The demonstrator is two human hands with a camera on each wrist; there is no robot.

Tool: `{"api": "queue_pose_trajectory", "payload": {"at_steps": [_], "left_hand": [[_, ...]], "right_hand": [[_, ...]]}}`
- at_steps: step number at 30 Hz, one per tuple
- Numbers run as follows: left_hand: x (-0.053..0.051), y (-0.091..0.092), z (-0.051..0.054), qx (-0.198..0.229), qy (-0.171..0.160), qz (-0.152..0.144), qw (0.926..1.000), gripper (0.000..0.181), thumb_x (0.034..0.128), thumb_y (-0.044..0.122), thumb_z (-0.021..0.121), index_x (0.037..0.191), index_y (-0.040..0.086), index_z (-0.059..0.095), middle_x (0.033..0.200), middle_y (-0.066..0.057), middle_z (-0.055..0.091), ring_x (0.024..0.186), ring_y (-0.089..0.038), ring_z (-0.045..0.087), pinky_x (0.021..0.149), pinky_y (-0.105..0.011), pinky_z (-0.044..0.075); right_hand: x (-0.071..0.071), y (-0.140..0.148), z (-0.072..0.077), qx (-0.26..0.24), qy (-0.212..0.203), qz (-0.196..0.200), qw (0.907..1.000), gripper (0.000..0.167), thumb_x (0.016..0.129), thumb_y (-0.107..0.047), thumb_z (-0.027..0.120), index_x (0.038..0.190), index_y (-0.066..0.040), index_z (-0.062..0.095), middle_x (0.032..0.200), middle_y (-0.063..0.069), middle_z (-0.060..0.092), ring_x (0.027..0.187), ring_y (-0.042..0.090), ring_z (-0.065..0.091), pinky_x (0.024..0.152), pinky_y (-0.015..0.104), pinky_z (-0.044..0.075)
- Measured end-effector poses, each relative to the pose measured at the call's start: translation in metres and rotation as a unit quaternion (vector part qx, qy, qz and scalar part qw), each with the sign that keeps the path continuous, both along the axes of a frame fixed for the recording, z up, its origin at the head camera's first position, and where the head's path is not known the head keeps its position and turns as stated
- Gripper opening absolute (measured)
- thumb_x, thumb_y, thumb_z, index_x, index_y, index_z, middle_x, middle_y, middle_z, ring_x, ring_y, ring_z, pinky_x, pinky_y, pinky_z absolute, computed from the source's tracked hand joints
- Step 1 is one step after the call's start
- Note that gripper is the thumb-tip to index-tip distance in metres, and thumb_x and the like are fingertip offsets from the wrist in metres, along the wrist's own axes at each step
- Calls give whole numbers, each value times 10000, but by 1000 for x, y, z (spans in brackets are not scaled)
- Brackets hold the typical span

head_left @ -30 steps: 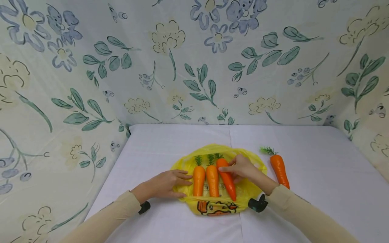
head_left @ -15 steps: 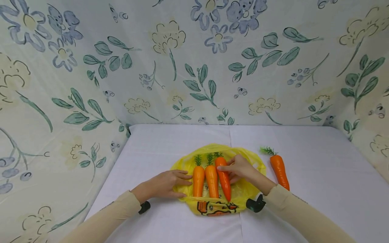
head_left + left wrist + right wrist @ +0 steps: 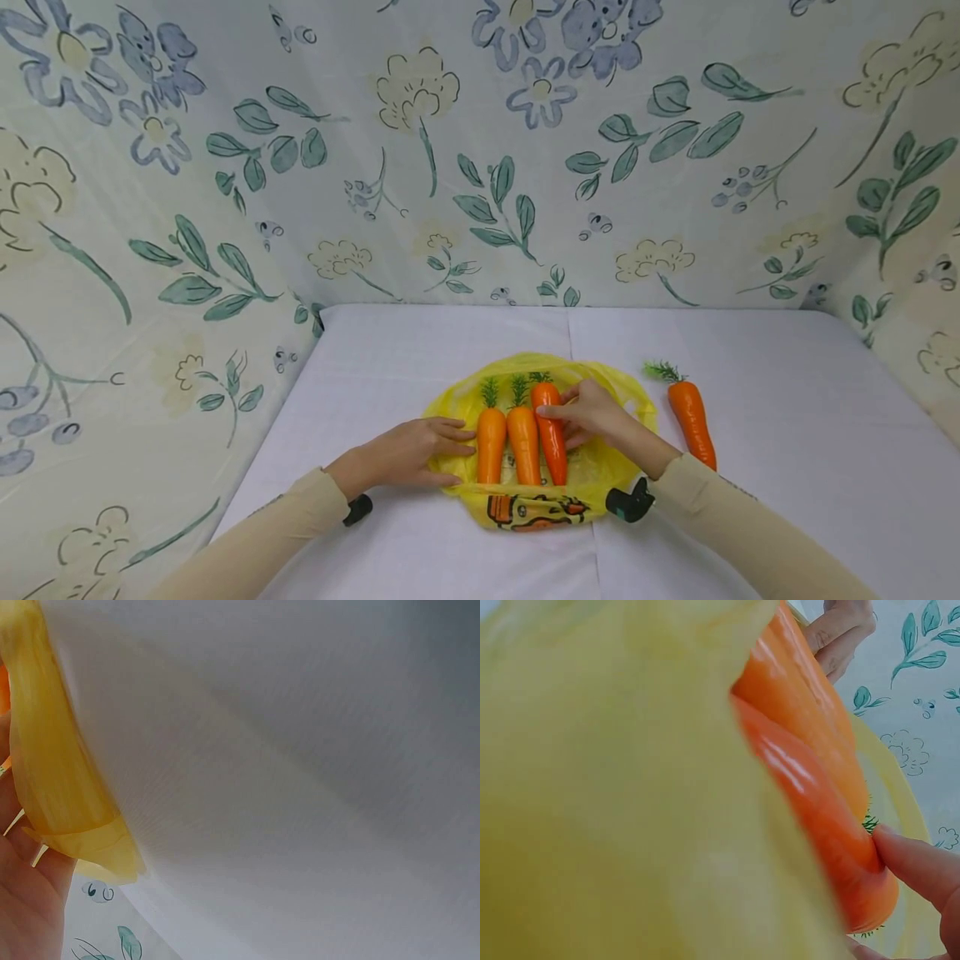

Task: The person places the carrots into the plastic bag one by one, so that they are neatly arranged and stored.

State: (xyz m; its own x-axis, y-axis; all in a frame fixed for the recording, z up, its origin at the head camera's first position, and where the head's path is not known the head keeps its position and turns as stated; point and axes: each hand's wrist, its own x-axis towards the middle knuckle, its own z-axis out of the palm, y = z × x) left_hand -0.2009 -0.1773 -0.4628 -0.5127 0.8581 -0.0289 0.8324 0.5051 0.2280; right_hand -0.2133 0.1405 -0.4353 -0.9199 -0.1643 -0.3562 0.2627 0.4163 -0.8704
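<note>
Carrot (image 3: 554,446) gleams red-orange, green-tufted.

The red-orange carrot (image 3: 551,437) under the right hand (image 3: 596,412) no longer slants off to the right; it now lies nearly in line with the middle carrot (image 3: 523,446), and the gap between their lower ends is narrower than a second ago. Its pointed end, which showed over the near edge of the yellow bag (image 3: 603,467) earlier, is now hidden behind that edge. The right hand is slightly further left, and so is the black device (image 3: 628,502) at that wrist.
</note>
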Motion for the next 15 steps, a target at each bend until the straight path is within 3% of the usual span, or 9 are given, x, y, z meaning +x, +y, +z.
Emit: {"api": "queue_pose_trajectory", "payload": {"at_steps": [15], "left_hand": [[-2, 0, -1, 56, 65, -82, 9999, 490, 958, 455, 643, 1354, 166, 646, 1430, -13, 552, 1369, -210, 457, 1115, -393, 381]], "right_hand": [[1, -3, -3, -98, -104, 15, 9999, 582, 895, -189, 769, 1230, 188, 478, 802, 208, 684, 643, 310, 701, 592, 438, 603]]}}
